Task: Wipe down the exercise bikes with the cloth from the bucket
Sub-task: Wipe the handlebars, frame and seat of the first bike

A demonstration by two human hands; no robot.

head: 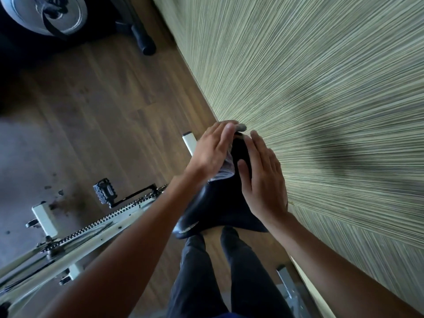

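Note:
A black saddle (218, 203) of a white-framed exercise bike (96, 235) is right below me. My left hand (213, 152) lies flat on a pale grey cloth (226, 171) and presses it against the left side of the saddle's nose. A bit of the cloth pokes out past the fingertips. My right hand (263, 175) rests with straight fingers on the right side of the saddle, thumb across the top. The bucket is not in view.
A striped greenish wall (321, 88) runs close along the right. The bike's chain and pedal (105, 192) lie to the left over the wooden floor (103, 99). A second machine with a grey flywheel (46, 12) stands at the top left. My legs are below the saddle.

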